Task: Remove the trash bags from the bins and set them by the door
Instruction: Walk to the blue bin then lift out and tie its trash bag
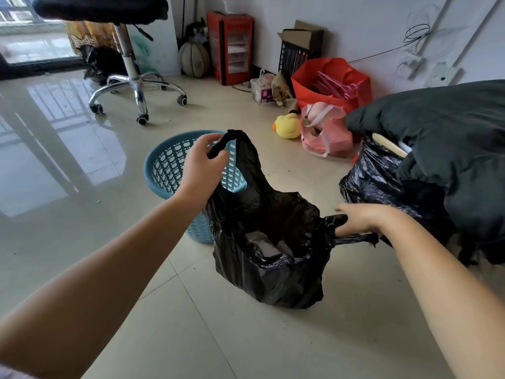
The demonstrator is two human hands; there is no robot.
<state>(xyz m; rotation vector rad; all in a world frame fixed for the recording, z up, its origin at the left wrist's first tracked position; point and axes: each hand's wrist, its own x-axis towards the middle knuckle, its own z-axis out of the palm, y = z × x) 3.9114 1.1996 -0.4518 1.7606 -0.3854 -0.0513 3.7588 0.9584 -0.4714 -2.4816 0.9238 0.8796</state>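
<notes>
The floor is laid with pale glossy tiles, and at the far left the bright window is mirrored in them. Further back on the left an office chair is set on a chrome star base with castors, and something dark is seen behind it, too blurred to name. Near the middle of the floor a blue plastic bin with a perforated wall is tilted, its mouth turned toward the camera. The left hand is raised in front of that bin, and one handle of the black trash bag is pinched between its curled fingers and thumb. The bag is out of the bin and just beside it; its bottom is set on the tiles, its mouth is held open, and pale scraps are seen inside. The bag's other handle is gripped by the right hand, fingers curled around it, lower down. Along the white back wall a ball, a red cabinet, a cardboard box, a red bag, a pink bag and a yellow plush duck are gathered. At the right a second black bag is stood on the floor, overlapped by a dark padded jacket.
</notes>
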